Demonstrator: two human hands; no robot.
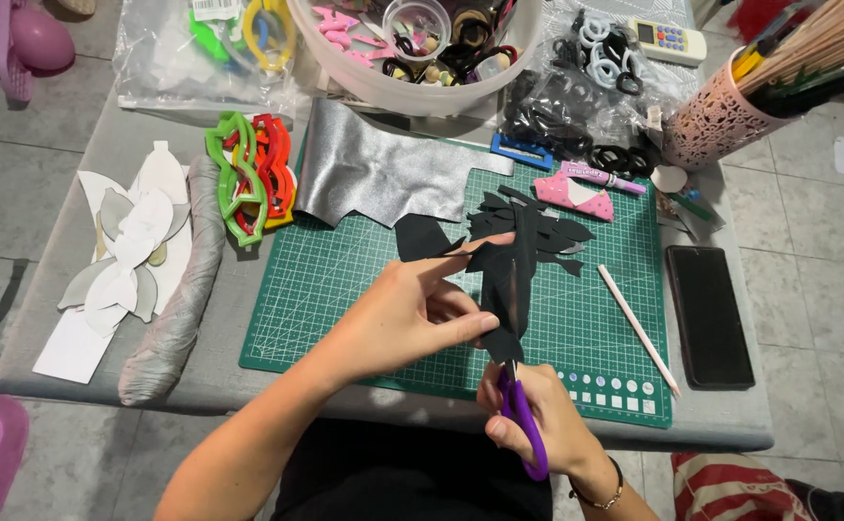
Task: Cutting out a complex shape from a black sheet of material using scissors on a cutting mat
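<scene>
Cutting was mid-way, by the look of it. The left hand [412,314] pinched a black sheet strip [509,289] between thumb and fingers, held up over the near half of the green cutting mat [345,289]. The right hand [538,415], closed through the handles of the purple scissors [523,425], sat at the mat's near edge, blades up into the strip's lower end. Done so far: a pile of cut black leaf shapes [538,232] lay on the mat's far part. Left: the strip in hand was uncut along most of its length; a silver sheet [374,174] at the mat's far-left edge had a notched edge, rest whole.

Containers: a white bowl [345,68] beyond the mat held pink clips, dark rings and a small clear cup. A pink perforated cup [711,125] far right of the mat held wooden sticks and pens. Clear bags [576,106] beyond the mat's far-right corner held black rings.

Also on the counter [731,425]: green and red plastic templates [248,178] left of the mat, white and grey petal cutouts [133,251] further left, a black phone [709,314] right of it, a white pencil [637,328] on its right part.
</scene>
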